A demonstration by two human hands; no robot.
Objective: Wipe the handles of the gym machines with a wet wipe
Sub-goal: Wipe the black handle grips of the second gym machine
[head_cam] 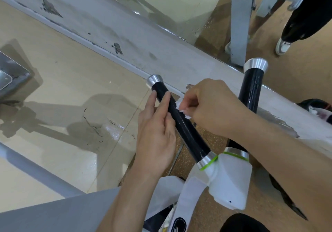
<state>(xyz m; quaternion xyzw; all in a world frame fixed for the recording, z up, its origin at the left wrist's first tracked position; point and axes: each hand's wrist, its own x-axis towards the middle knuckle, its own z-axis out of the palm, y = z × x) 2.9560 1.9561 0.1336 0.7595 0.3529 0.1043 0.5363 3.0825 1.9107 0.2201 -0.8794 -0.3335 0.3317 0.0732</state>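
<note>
Now the right hand point(208, 106) pinched the wipe point(180, 105) against the left handle point(190, 134), mid-length; the left hand point(156, 125) lay straight-fingered along it. Risk: that small bunched wipe could slip from the pinch, leaving the far end unwiped.

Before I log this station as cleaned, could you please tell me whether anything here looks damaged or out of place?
Yes. The pale grey painted ledge behind the black cylindrical handle has dark patches of flaked paint, and the glossy beige floor tile beside the left hand shows thin dark cracks.
</note>
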